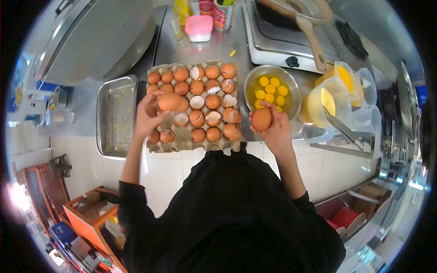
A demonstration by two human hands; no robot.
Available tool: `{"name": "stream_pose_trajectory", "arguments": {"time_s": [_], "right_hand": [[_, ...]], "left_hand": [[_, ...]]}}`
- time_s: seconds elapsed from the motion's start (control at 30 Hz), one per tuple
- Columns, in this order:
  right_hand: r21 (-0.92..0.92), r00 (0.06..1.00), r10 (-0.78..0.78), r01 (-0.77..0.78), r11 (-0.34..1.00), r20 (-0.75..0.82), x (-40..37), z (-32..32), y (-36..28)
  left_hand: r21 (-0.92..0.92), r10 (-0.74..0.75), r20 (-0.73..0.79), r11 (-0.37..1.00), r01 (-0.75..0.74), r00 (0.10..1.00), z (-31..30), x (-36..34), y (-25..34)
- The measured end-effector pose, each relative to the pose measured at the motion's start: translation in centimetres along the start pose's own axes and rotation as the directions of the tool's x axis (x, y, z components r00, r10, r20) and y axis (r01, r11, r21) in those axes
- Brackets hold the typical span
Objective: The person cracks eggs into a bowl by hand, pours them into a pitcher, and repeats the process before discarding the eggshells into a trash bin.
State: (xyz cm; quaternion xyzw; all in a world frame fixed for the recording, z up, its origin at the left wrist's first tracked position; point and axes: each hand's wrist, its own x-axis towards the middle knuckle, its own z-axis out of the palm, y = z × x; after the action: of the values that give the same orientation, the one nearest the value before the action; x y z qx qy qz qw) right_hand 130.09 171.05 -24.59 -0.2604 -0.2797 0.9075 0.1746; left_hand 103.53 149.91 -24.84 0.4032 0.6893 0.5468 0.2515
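My left hand [149, 114] is closed round a brown egg [169, 102] above the left side of a cardboard egg tray [184, 134]. Whole eggs and cracked, empty shells [196, 102] fill most of the tray's hollows. In my right hand [278, 128] there is another brown egg [261, 119], gripped between thumb and fingers. That hand is at the near edge of a steel bowl [295, 86], overlapping its rim in this view. Several yolks [269, 89] lie in clear egg white inside the bowl.
A shallow metal tray [101, 113] lies left of the eggs. Plastic jugs of yellow liquid [314, 107], one with a whisk [343, 129], stand at right. Behind are a gas stove [268, 57], a pink-lidded tub [199, 28] and a can [223, 16]. A large steel pot [104, 36] fills the back left.
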Motion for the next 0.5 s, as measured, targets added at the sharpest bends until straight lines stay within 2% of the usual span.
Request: {"name": "stream_pose_trajectory", "arguments": {"time_s": [0.03,0.1,0.13,0.17,0.23,0.27,0.33,0.4,0.47,0.5], "right_hand": [[0.09,1.0,0.007,-0.006,0.996,-0.015,-0.5,0.1,-0.3],[0.086,0.998,-0.013,0.018,0.996,-0.056,-0.9,-1.1,-0.8],[0.083,0.997,-0.025,0.031,0.996,-0.076,-1.0,-1.7,-1.0],[0.012,0.98,-0.119,0.123,0.992,-0.156,-1.2,-2.2,-1.2],[-0.15,0.901,-0.317,0.285,0.947,-0.294,-1.2,-2.8,-1.9],[-0.331,0.832,-0.491,0.402,0.854,-0.257,-1.2,-2.7,-2.6],[-0.639,0.641,-0.762,0.548,0.54,-0.094,-1.1,-1.7,-3.9],[-0.84,0.441,-0.894,0.512,0.177,0.081,-1.3,-0.9,-4.4],[-0.925,0.292,-0.913,0.332,-0.183,0.285,-0.8,-0.5,-4.1],[-0.937,0.325,-0.912,0.318,-0.145,0.251,-0.2,-1.2,-3.7]], "left_hand": [[-0.264,-0.026,-0.086,0.965,0.002,0.996,2.6,0.0,-0.1],[-0.433,-0.128,0.008,0.893,0.119,0.992,7.6,0.8,1.4],[-0.568,-0.166,0.061,0.805,0.171,0.984,10.3,1.6,1.5],[-0.684,-0.197,0.122,0.694,0.226,0.973,12.9,2.3,1.6],[-0.745,-0.24,0.273,0.56,0.362,0.932,17.5,4.3,2.6],[-0.765,-0.263,0.329,0.489,0.42,0.907,19.4,5.3,2.5],[-0.776,-0.3,0.446,0.34,0.532,0.843,22.8,7.0,1.6],[-0.778,-0.239,0.433,0.388,0.494,0.869,25.0,7.5,1.5],[-0.773,-0.209,0.418,0.43,0.466,0.884,26.4,7.8,1.6],[-0.759,-0.209,0.406,0.465,0.455,0.89,26.9,8.0,1.5]]}}
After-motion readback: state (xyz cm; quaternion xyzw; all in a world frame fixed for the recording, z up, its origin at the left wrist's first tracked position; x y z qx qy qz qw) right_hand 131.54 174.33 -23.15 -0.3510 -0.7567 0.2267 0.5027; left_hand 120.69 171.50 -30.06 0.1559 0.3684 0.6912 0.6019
